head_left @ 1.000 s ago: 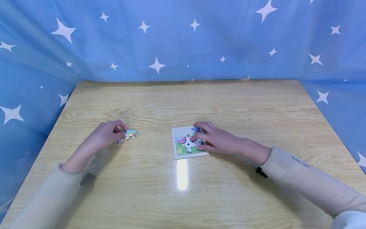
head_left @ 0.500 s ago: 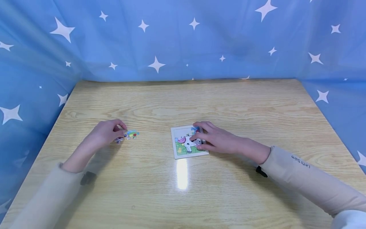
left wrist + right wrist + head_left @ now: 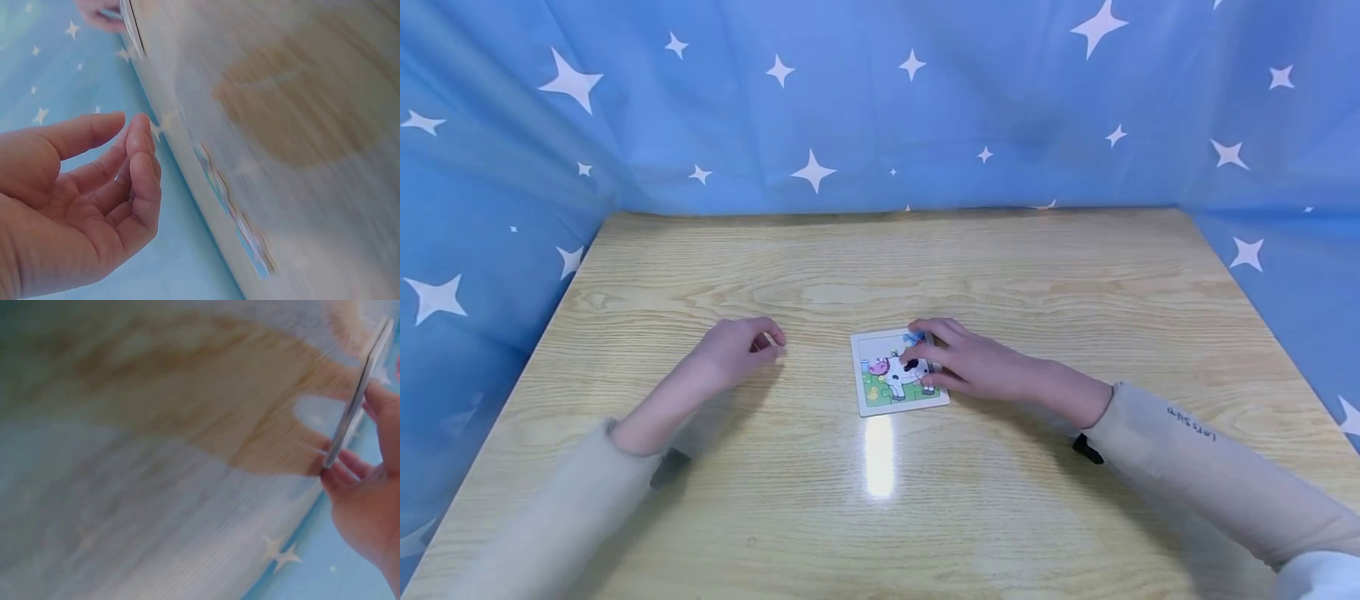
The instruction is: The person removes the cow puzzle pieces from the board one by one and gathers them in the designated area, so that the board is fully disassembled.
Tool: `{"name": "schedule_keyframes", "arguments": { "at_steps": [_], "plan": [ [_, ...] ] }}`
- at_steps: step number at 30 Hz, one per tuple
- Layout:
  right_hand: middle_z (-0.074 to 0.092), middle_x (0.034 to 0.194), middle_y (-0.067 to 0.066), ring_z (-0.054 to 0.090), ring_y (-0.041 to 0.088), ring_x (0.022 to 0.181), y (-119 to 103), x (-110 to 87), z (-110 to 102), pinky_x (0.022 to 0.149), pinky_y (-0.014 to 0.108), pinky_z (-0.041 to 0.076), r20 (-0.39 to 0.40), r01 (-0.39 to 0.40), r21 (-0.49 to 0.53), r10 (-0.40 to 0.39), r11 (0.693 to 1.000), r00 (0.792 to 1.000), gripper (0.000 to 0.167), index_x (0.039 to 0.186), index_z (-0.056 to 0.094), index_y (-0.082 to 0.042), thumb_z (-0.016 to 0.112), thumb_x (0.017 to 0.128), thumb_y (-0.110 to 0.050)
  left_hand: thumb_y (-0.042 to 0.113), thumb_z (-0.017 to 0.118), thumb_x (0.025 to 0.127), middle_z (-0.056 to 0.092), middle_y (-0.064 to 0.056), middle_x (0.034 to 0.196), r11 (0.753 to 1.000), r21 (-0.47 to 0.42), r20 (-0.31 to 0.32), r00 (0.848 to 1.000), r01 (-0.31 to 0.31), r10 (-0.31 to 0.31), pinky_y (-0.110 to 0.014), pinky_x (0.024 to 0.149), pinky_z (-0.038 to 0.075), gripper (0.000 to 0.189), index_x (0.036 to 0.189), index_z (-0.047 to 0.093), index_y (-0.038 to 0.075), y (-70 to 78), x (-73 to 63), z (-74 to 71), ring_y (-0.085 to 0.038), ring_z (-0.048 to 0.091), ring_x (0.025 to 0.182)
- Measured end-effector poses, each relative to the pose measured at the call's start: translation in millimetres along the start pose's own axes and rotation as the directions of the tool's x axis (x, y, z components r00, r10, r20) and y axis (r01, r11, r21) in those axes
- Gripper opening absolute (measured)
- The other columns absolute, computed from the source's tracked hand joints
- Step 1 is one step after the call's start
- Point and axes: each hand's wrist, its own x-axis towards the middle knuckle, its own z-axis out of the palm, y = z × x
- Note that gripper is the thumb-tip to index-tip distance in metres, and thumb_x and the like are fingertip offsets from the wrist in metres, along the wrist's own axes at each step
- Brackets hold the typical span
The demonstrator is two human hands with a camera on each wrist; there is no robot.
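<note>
A square jigsaw puzzle board [image 3: 883,408] with a pale frame lies flat on the table and shows a cow and a yellow chick. My right hand [image 3: 973,362] rests on its right side, fingers spread, one at the far edge and others on the picture. The right wrist view sees the board edge-on [image 3: 350,412], with fingers against it. My left hand [image 3: 94,194] is loosely bent, thumb near the forefinger, nothing visible between them. Loose puzzle pieces [image 3: 231,209] lie on the table beside it in the left wrist view; in the head view this hand [image 3: 730,354] hides them.
The wood-grain table [image 3: 1000,500] reflects a bright strip of light just in front of the board. A blue curtain with white stars [image 3: 880,108] hangs behind the table and at its sides.
My left hand has moved right, away from the pieces it was touching and nearer the board. My right thumb has shifted slightly on the board, which stays in place.
</note>
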Motion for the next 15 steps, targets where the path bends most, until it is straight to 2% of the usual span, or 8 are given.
{"name": "schedule_keyframes", "arguments": {
  "at_steps": [5, 11, 15],
  "plan": [
    [0.041, 0.151, 0.021, 0.039, 0.036, 0.139, 0.0, 1.3, -0.5, 0.106, 0.051, 0.044, 0.015, -0.051, 0.033, 0.051, 0.998, 0.999, 0.045, 0.141, 0.052, -0.010, 0.067, 0.102, -0.025, 0.009, 0.063, 0.100, 0.070, -0.006, 0.085, 0.999, 0.009, 0.017, 0.999, -0.039, 0.039, -0.034, 0.068, 0.048, 0.009, 0.105, 0.068, 0.004, 11.6, 7.7, 9.2, -0.018, 0.061, 0.074],
    [0.041, 0.152, 0.019, 0.038, 0.035, 0.141, -0.4, 1.0, -0.1, 0.110, 0.049, 0.040, 0.015, -0.070, 0.022, 0.070, 0.997, 0.997, 0.061, 0.149, 0.041, -0.001, 0.068, 0.101, -0.027, 0.008, 0.063, 0.100, 0.068, -0.004, 0.082, 0.999, -0.006, 0.036, 0.998, -0.053, 0.054, -0.029, 0.063, 0.044, 0.007, 0.103, 0.068, 0.004, 19.4, 14.9, 19.1, -0.014, 0.055, 0.066],
    [0.040, 0.153, 0.021, 0.037, 0.035, 0.141, -1.7, 1.3, -1.6, 0.112, 0.049, 0.038, 0.021, -0.091, 0.011, 0.091, 0.996, 0.996, 0.070, 0.152, 0.036, 0.004, 0.069, 0.100, -0.029, 0.009, 0.063, 0.100, 0.069, -0.004, 0.082, 0.998, -0.001, 0.042, 0.997, -0.065, 0.065, -0.029, 0.064, 0.044, 0.007, 0.103, 0.068, 0.005, 28.0, 20.8, 22.8, -0.014, 0.054, 0.067]
  ]
}}
